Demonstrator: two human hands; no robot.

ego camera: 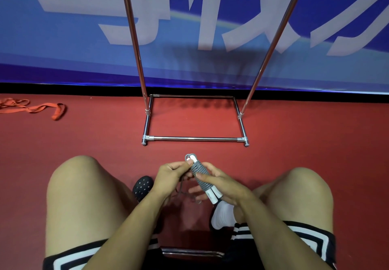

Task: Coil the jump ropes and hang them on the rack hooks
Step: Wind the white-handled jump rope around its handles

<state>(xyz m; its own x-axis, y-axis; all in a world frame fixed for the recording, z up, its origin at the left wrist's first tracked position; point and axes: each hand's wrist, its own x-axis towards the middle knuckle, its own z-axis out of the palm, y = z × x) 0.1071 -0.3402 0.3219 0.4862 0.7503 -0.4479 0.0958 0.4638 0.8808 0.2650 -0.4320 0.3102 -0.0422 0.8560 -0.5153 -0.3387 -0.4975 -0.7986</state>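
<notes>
Seated person holds a grey jump rope (199, 172) between the knees, cord wound tight round both white handles. Right hand (219, 183) clamps the bundle w/ curled fingers, prob. to keep turns from slipping; left hand (172, 173) pinches the top end. Loose tail hangs below. Rack (195, 138) stands just ahead, hooks out of view. Orange bands (40, 108) lie well left, not in the way.

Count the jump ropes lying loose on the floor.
1: a red rope at far left by the wall. The grey rope is off the floor, held in the left hand and right hand. Others may lie out of frame.
</notes>
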